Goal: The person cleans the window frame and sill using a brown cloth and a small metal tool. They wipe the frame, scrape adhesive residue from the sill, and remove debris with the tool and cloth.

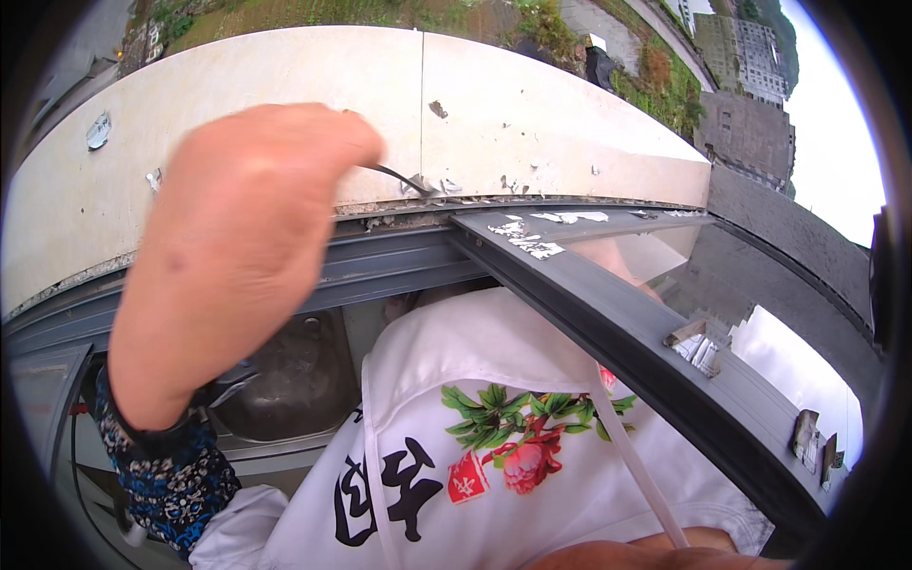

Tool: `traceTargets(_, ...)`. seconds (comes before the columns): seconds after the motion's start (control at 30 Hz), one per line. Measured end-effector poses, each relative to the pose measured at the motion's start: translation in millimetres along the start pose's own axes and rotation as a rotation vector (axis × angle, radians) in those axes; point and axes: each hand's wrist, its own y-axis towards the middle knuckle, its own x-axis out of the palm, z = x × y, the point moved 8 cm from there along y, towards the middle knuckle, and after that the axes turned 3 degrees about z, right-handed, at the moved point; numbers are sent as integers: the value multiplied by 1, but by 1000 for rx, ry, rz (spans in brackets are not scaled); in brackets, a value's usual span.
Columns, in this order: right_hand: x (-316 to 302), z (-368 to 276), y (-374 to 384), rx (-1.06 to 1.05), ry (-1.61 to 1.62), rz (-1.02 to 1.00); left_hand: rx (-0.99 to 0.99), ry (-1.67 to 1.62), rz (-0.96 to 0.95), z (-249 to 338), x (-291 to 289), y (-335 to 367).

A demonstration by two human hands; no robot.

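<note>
My left hand (252, 204) reaches over the window sill, its fingers closed around a thin, slightly curved metal tool (399, 178). The tool's dark tip touches the debris-filled joint between the pale sill slab (570, 123) and the grey window frame (380, 266). What part of the tool lies inside the fist is hidden, so its kind is unclear. Flakes of debris (446, 184) lie about the tip. To the right stands a grey-framed sliding glass sash (608, 294) with torn white film stuck to it. My right hand does not show.
Below the frame on the left is a metal sink (290, 380). Old tape bits (698, 347) cling to the sash. A scrap (98, 131) lies at the sill's far left. Past the sill's outer edge, greenery (285, 17) and buildings (746, 57) appear far below.
</note>
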Motion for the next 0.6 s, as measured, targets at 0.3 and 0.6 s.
traceTargets(0.3, 0, 0, 5, -10, 0, -3, -282, -379, 10, -20, 9, -33)
traceTargets(0.6, 1, 6, 8, -8, 3, -2, -424, -62, 143, -16, -52, -60)
